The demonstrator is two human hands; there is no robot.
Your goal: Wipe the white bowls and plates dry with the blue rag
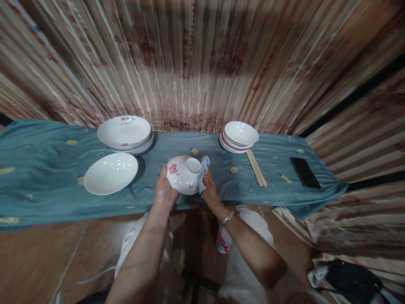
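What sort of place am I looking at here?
Probably a curtained-off corner of a home, though I can't be sure: pleated beige-and-reddish patterned fabric curtains hang behind a long table draped with teal patterned cloth, which holds stacked glossy white round plates.

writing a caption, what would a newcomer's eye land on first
Probably the red-marked white bowl at centre, held by the left hand while the right hand holds a pale blue cloth against it. Next, the plate stack at back left and bowl stack at back right. A black phone lies near the right end of the table.
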